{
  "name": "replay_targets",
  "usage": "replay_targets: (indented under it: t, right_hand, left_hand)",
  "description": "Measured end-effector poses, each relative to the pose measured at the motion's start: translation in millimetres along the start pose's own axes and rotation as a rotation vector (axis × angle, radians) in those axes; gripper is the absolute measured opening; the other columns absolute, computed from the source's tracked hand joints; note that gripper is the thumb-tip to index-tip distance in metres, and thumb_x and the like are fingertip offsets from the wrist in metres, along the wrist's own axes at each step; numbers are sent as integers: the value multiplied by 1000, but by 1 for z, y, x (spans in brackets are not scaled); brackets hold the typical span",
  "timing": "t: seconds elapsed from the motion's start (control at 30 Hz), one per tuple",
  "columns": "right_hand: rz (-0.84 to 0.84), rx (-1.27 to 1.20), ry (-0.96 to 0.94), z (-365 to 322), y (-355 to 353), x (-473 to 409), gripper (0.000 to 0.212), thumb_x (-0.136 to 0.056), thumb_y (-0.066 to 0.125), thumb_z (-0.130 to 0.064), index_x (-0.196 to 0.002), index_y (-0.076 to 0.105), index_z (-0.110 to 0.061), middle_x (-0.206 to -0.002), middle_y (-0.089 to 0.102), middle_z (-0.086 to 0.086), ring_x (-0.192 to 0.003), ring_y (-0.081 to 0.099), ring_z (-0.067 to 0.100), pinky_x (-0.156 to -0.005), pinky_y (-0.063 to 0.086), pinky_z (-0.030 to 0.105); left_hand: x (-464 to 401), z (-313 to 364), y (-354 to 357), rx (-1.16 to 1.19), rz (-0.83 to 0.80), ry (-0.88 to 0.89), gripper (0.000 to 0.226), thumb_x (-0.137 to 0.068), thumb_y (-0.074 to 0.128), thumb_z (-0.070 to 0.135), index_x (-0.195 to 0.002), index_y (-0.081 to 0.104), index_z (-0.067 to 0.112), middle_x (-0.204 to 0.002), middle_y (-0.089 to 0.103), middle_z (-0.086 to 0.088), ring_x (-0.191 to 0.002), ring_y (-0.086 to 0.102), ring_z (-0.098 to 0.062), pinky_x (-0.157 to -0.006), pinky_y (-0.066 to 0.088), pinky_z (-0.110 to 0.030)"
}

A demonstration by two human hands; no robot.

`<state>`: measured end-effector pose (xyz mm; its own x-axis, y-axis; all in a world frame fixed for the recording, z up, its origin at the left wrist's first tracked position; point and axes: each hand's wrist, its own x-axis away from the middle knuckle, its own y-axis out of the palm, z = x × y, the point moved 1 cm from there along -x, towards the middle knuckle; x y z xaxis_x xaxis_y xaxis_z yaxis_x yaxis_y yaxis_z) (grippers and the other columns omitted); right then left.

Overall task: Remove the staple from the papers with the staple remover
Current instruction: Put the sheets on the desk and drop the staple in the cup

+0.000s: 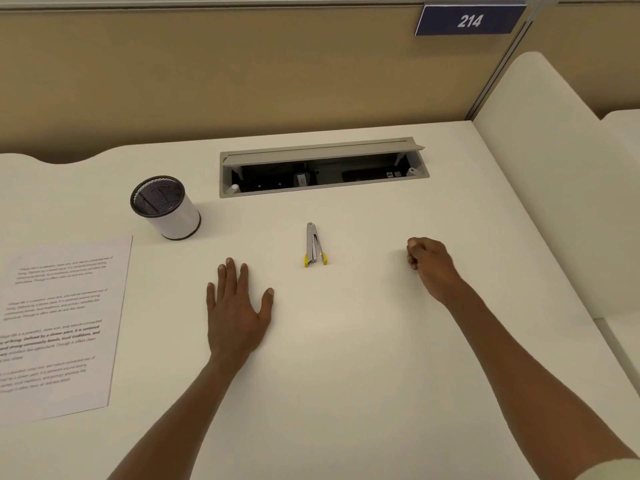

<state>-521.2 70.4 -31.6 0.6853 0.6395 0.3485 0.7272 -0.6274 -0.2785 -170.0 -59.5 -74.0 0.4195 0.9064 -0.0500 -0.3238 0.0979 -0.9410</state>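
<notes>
Staple remover (314,245) is lying untouched mid-desk (346,341), between the flat, empty left hand (237,306) and the loosely curled, empty right hand (429,263); papers (59,323) are sitting far left, risking an awkward reach.

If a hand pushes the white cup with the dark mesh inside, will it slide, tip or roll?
The cup stands upright on the smooth desk, so a low push probably slides it. It looks taller than wide, so a high push may tip it; being round, it would then likely roll.
</notes>
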Motion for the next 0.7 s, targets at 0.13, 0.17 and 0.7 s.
replay_targets:
  t: [0.13, 0.17, 0.7]
  right_hand:
    - [-67, -525, 120, -9, -3, 8, 28, -100, 43, -5, -74, 52, -11, -75, 51, 3, -64, 46, 12, -60, 36, 24]
    - [-86, -584, 134, -12, 0, 10, 27, -101, 44, -6, -76, 53, -11, -75, 52, 2, -64, 47, 12, -60, 38, 23]
    - [-608, -582, 178, -126, 176, 45, 17, -100, 48, -9, -85, 57, -7, -77, 54, 4, -65, 48, 12, -61, 41, 21]
  left_hand:
    - [0, 1, -1, 3, 7, 1, 77, -95, 30, 59, -154, 33, 9, -167, 17, -10, -155, 11, -24, -125, 12, -47]
    - [0, 1, -1, 4, 8, 1, 77, -95, 30, 59, -154, 33, 9, -167, 17, -9, -155, 10, -24, -125, 12, -47]
    - [-1, 1, 0, -11, -14, -21, 75, -97, 32, 60, -156, 30, 13, -168, 12, -6, -156, 5, -20, -126, 10, -44]
